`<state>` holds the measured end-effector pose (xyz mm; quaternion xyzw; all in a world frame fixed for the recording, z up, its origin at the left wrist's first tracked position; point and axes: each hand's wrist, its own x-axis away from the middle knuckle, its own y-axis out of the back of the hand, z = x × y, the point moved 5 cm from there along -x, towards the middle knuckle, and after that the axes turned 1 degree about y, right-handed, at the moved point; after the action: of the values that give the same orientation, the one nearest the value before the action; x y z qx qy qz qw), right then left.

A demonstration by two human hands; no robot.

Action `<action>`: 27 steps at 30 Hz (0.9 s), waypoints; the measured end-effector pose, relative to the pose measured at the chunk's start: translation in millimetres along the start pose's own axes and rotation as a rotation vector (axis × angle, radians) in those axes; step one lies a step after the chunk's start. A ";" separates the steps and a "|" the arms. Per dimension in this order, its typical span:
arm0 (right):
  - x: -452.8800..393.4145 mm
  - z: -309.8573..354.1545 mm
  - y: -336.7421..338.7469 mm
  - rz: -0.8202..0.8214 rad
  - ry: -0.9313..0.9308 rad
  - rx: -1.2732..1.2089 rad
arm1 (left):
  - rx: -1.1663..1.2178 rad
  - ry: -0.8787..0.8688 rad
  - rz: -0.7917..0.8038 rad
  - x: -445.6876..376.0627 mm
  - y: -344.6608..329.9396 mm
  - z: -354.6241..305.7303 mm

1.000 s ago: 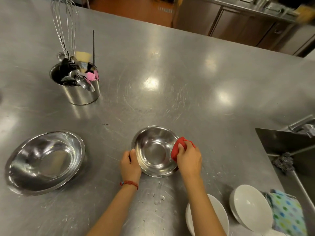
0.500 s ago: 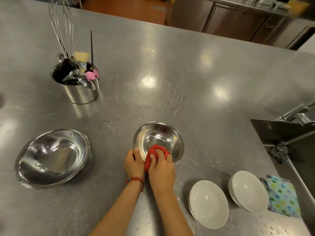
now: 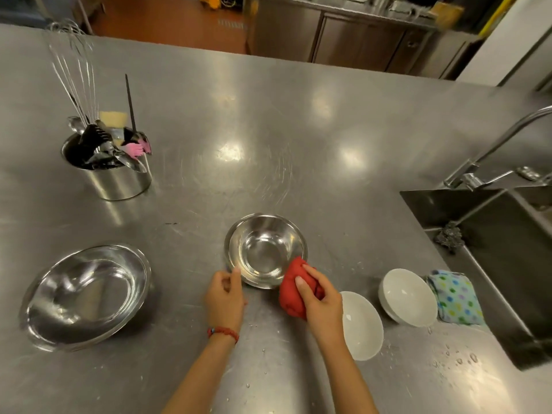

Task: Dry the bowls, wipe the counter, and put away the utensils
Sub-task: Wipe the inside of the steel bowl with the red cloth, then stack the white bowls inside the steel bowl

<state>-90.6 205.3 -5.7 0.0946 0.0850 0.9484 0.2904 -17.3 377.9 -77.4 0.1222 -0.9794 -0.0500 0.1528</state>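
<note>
A small steel bowl [image 3: 264,249] sits on the steel counter [image 3: 268,130] in front of me. My left hand [image 3: 225,297] holds its near left rim, thumb on the edge. My right hand [image 3: 321,303] grips a bunched red cloth [image 3: 291,289] against the bowl's near right outer side. A larger steel bowl [image 3: 86,294] stands at the left. Two white bowls, one [image 3: 361,324] by my right wrist and one [image 3: 407,297] further right, rest near the sink. A steel pot [image 3: 110,168] at the far left holds a whisk and several utensils.
A sink [image 3: 493,249] with a tap [image 3: 490,171] and a dark scourer [image 3: 449,236] opens at the right. A spotted cloth [image 3: 455,297] lies on its left edge. Water drops [image 3: 457,358] dot the counter near the front right. Cabinets stand beyond the counter's far edge.
My right hand with the red cloth has moved from the bowl's near rim round to its right outer side. My left hand keeps hold of the rim. The camera tilted up slightly.
</note>
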 end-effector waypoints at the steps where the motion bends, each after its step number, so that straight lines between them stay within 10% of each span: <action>1: 2.1 1.2 8.1 -0.013 0.005 -0.010 | -0.041 -0.063 0.013 7.4 2.3 -5.3; 14: -37.0 -8.8 124.2 -0.053 0.076 0.015 | -0.684 -0.780 0.242 89.6 -86.2 -72.7; 27: -224.3 -37.8 286.8 0.115 0.040 0.072 | -0.949 -0.588 0.246 123.8 -287.3 -81.0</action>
<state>-70.2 -160.2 -9.4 0.0909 0.1191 0.9616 0.2300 -42.0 64.2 -3.9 -0.0935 -0.8581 -0.4980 -0.0834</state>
